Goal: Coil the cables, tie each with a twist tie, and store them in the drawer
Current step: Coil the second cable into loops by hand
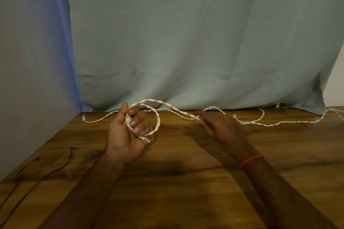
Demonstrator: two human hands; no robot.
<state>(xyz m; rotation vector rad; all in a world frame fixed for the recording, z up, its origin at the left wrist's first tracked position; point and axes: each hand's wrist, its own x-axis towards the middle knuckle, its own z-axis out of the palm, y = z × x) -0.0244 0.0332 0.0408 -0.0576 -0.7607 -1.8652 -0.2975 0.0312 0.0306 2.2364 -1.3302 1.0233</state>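
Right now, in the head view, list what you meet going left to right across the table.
Dark cable → loose plug end of the white cable → left hand, gripping its coil → right hand → red wristband.

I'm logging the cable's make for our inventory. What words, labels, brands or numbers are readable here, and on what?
None: no readable text anywhere in this view.
White twisted cable and its clear connector, held in the left hand: no print visible.
Orange wristband, wooden table, cloth backdrop, thin dark cable: no markings visible.
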